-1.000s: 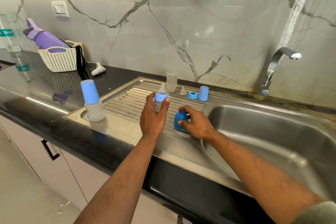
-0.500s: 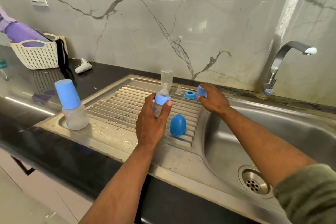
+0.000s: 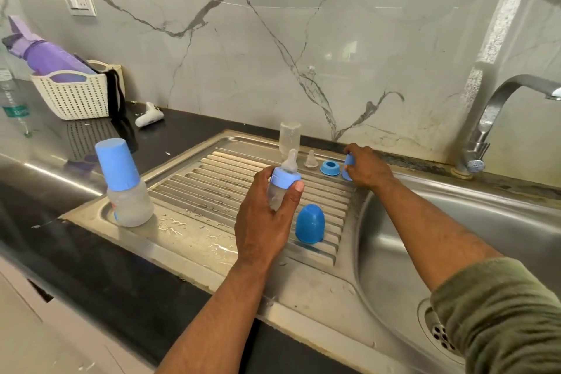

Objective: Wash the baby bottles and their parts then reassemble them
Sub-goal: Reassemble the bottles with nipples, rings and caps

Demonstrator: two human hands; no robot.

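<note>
My left hand [image 3: 264, 222] grips a small clear baby bottle [image 3: 280, 188] with a light blue collar and a teat, upright over the draining board [image 3: 212, 191]. My right hand [image 3: 365, 167] reaches to the board's back edge and holds a light blue cap [image 3: 348, 167]. Beside it lie a blue ring [image 3: 330, 167] and a loose clear teat [image 3: 311, 159]. An empty clear bottle [image 3: 290, 140] stands behind. A dark blue domed cap [image 3: 310, 224] stands on the ribs. An assembled bottle with a tall blue cap [image 3: 124, 185] stands at the left.
The steel sink basin [image 3: 473, 237] with its drain [image 3: 440, 334] lies to the right, the tap [image 3: 491, 118] behind it. On the black counter at the left stand a white basket [image 3: 73, 97] with a purple bottle [image 3: 45, 58] and a small white object [image 3: 148, 118].
My right hand let go of the dark blue domed cap, which stands on the ribs, and reached back to take the light blue cap. My left hand kept holding the bottle.
</note>
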